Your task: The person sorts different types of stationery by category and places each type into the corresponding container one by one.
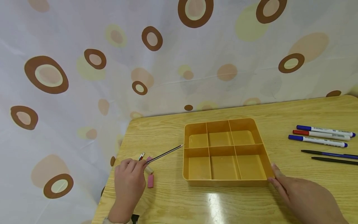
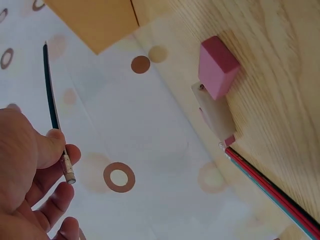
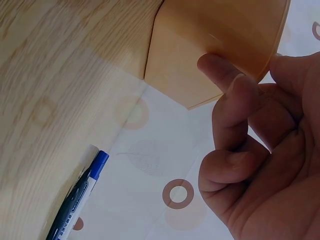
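My left hand (image 1: 130, 175) pinches a dark striped pencil (image 1: 165, 153) near its eraser end, as the left wrist view shows. The pencil's pointed tip reaches toward the left wall of a yellow-orange tray (image 1: 227, 183) divided into six compartments, all bare inside. At the tray's front right corner, my right hand (image 1: 310, 196) grips the wall between thumb and fingers. Below the left hand lie a pink eraser (image 2: 217, 65), a pale sleeved block (image 2: 217, 115) with pink at its end, and several more pencils (image 2: 272, 190).
On the right of the wooden table (image 1: 167, 208) lie two blue-capped markers (image 1: 325, 129), a red-capped marker (image 1: 321, 135) and two dark pens (image 1: 335, 160). A patterned curtain (image 1: 167, 62) hangs along the back and left edges.
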`<state>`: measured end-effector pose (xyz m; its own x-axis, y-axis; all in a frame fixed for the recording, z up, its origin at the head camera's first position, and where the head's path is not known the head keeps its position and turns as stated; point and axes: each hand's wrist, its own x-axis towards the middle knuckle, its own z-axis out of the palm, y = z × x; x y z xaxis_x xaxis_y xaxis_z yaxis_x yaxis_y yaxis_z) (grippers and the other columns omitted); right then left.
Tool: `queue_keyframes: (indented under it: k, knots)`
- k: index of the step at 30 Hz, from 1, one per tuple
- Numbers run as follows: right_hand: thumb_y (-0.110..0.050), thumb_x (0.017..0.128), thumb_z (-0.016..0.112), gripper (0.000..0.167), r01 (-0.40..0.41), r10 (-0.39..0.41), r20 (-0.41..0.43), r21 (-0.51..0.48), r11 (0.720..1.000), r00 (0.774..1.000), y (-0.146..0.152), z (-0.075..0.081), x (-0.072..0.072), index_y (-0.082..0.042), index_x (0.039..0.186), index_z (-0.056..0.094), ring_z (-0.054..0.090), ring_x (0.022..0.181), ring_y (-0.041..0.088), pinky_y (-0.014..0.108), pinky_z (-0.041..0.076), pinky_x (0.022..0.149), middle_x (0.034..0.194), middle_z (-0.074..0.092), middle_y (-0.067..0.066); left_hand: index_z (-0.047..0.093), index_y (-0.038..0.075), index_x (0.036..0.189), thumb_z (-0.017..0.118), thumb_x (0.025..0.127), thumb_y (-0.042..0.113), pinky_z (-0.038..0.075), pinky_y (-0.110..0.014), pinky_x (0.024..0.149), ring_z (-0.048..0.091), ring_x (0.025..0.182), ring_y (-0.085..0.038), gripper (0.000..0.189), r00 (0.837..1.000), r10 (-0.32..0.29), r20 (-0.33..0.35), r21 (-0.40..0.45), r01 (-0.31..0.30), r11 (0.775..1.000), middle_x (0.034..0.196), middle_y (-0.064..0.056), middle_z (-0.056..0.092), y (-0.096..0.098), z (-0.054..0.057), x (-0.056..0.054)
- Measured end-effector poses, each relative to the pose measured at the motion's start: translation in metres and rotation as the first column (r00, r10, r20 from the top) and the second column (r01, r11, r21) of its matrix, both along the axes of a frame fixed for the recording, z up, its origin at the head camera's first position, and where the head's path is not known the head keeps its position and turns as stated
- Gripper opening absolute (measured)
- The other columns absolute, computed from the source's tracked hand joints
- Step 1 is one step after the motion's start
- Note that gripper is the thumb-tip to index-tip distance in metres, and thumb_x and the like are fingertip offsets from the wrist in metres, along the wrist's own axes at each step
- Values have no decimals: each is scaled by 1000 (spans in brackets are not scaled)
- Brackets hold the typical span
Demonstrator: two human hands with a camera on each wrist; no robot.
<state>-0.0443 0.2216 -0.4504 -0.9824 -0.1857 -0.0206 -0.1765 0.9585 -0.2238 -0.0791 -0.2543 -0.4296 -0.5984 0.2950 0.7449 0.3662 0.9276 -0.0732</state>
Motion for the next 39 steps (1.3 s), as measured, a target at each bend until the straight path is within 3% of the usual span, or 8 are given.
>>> queue_keyframes:
  k: [3, 9, 17, 28, 39]
  knots:
    - [-38, 105, 60, 60, -1, 1, -8, -4, 1000, 1000, 1, -2, 0, 3, 147, 53, 75, 77, 36, 50, 56, 57, 92, 79, 17, 78, 7, 93, 75, 90, 9, 44, -48, 60, 63, 83, -34, 5, 1000, -22, -19, -6, 22, 1000, 77, -7, 71, 7, 1, -1]
    - [-38, 105, 60, 60, -6, 6, -17, -11, 1000, 1000, 2, -3, 1, 3, 148, 53, 75, 77, 37, 51, 57, 58, 95, 79, 19, 78, 8, 93, 85, 77, -1, 48, -51, 64, 64, 85, -34, 19, 997, -63, -36, -5, 63, 998, 80, -7, 71, 19, 2, -5]
    - [-38, 105, 60, 59, -6, 6, -9, -11, 1000, 1000, 2, -1, 1, 2, 148, 53, 75, 78, 37, 52, 57, 59, 95, 79, 19, 76, 11, 88, 71, 91, 4, 50, -52, 73, 66, 91, -33, 10, 997, -73, -25, -23, 73, 997, 82, -4, 72, 29, 0, -11]
    - [-37, 105, 61, 59, -1, 0, -14, -15, 1000, 1000, 1, -1, 0, 2, 149, 52, 75, 81, 39, 52, 57, 60, 100, 78, 22, 79, 11, 93, 70, 84, -7, 47, -47, 77, 65, 93, -31, 22, 996, -84, -33, -152, 78, 985, 87, -3, 74, 40, 0, -18]
    - [-36, 104, 63, 58, -3, 1, -51, -34, 999, 999, 2, -2, 2, 2, 147, 53, 75, 81, 40, 53, 57, 60, 101, 78, 23, 78, 11, 94, 66, 91, -5, 49, -46, 76, 65, 93, -30, 20, 990, -133, -49, -238, 118, 964, 91, -4, 75, 45, 0, -25]
